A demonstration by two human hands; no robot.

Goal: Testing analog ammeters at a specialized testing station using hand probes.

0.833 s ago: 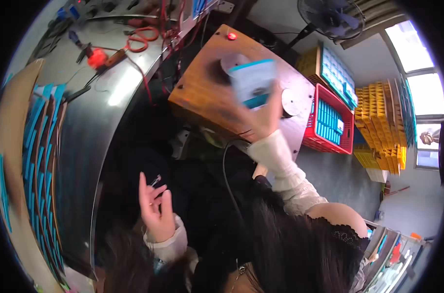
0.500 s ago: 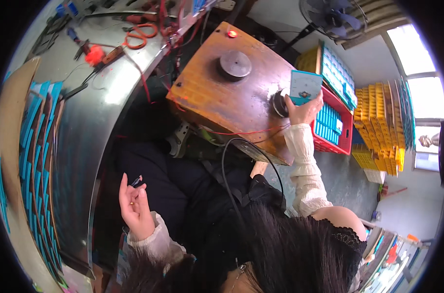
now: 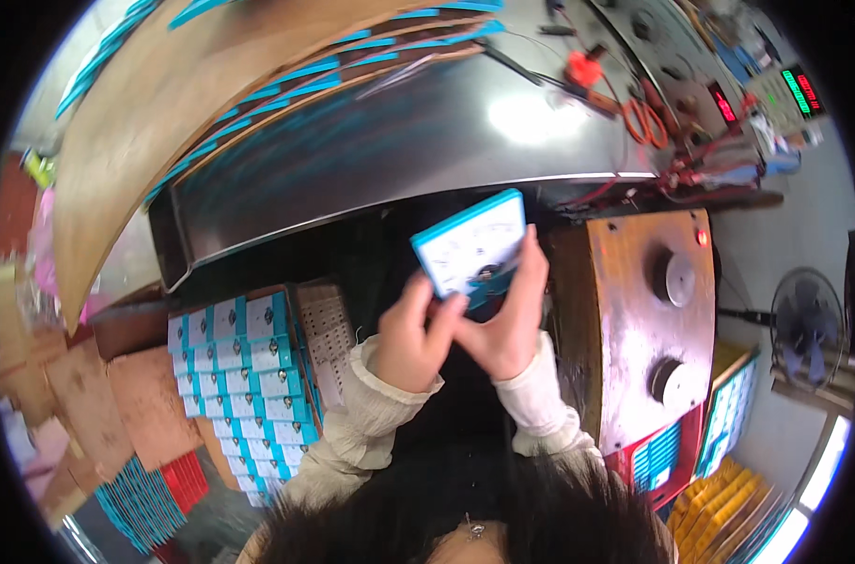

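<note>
A teal panel meter [image 3: 474, 249] with a white dial face is tilted up in front of me. My right hand [image 3: 512, 324] grips its right edge, the fingers reaching up along the side. At its lower left corner, my left hand [image 3: 410, 334] is closed, with thumb and fingers against the meter. Whether a small item is also tucked in the left palm is hidden. Both hands are above my lap, between the metal bench and my body.
To my right stands a wooden box [image 3: 625, 282] with two round metal discs [image 3: 676, 280] and a red light. Rows of similar meters [image 3: 244, 376] fill a carton at left. Across the front runs a metal bench [image 3: 352, 160] with orange-handled scissors [image 3: 643, 122]. A red crate [image 3: 683, 461] sits lower right.
My view has swung left. The right hand has brought the meter from the box's near disc to in front of me, and the left hand has come up to the meter.
</note>
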